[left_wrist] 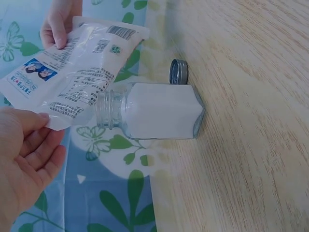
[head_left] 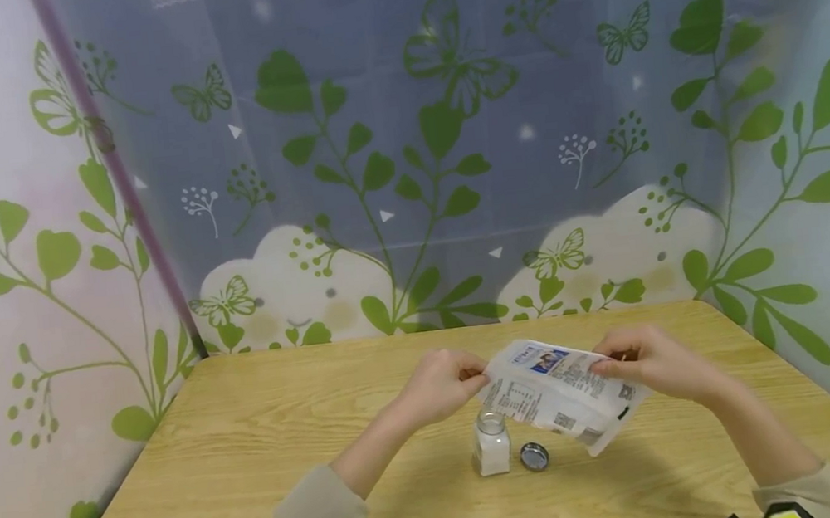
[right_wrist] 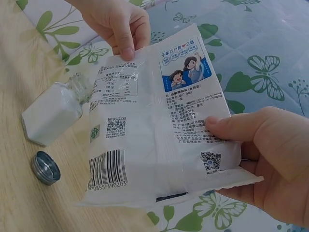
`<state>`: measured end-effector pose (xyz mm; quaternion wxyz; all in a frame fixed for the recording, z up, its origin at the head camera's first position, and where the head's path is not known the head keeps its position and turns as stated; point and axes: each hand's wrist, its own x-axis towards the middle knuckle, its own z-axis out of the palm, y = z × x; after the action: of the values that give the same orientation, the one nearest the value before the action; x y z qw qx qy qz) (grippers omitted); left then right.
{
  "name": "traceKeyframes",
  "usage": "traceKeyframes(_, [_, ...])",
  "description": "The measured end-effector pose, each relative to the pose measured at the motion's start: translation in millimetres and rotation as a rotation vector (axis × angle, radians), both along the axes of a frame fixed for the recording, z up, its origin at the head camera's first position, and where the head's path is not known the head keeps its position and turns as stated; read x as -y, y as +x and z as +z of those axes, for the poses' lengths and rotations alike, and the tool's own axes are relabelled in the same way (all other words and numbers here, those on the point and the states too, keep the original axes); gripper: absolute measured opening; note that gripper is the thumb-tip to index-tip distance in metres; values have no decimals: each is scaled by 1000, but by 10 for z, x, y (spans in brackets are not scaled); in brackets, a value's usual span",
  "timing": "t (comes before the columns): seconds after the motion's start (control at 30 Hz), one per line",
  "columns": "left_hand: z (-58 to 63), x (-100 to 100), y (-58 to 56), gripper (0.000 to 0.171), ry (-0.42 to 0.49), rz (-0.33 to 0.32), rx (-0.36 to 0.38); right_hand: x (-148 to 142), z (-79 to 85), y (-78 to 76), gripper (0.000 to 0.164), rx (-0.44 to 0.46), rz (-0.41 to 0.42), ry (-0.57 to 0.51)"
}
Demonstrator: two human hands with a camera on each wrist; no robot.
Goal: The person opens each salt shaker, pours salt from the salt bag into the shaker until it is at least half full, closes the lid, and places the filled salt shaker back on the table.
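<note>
Left wall panel [head_left: 33,271], pale with green leaves; then a purple pole [head_left: 122,162], leaning. Blue backdrop [head_left: 398,244] behind, leaf and butterfly print. Wood-grain table [head_left: 250,417] below.

My left sleeve [head_left: 319,510], beige, ends above the wrist. My left hand [head_left: 438,386]: narrow grip, thumb and fingers pinching the near-left corner of the bag.

Glass jar [head_left: 493,454] next, upright on the table, mouth uncovered, white contents up to about the shoulder. Its neck overlaps the bag's edge in the head view; can't tell if they touch.

Grey metal lid [head_left: 534,457] just right of the jar, flat on the table, hollow side up.

White printed bag [head_left: 566,394], stretched between both my hands, held tilted above the table, above and behind the lid. Blue cartoon picture, barcode and QR codes face me. Can't tell what's inside.

My right hand [head_left: 653,361]: holding the bag's right side, thumb on the printed face, fingers underneath. Right sleeve [head_left: 823,491] beige too, black-and-yellow device [head_left: 785,516] at the frame bottom.
</note>
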<state>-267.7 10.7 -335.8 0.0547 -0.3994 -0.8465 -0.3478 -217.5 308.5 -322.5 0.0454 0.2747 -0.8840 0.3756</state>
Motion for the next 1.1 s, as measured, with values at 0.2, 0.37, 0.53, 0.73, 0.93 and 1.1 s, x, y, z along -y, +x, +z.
traceKeyframes(0.2, [3,-45,2,12,-12,-6,10,-29,-71,25,8,31,-18,-25])
traceKeyframes(0.37, [13,-74,14,13,-21,-7,36,-68,-135,11,9,34,-7,-62])
traceKeyframes(0.53, [36,-104,24,13,-30,1,31,-120,-226,-11,10,45,-12,-90])
traceKeyframes(0.73, [56,-134,28,13,-34,-2,9,-163,-324,-21,12,103,-20,-145])
traceKeyframes(0.93, [87,-143,40,15,-49,-11,0,-170,-406,-34,16,175,-9,-230])
traceKeyframes(1.1, [106,-154,45,14,-54,-15,-3,-160,-463,-48,18,207,18,-291])
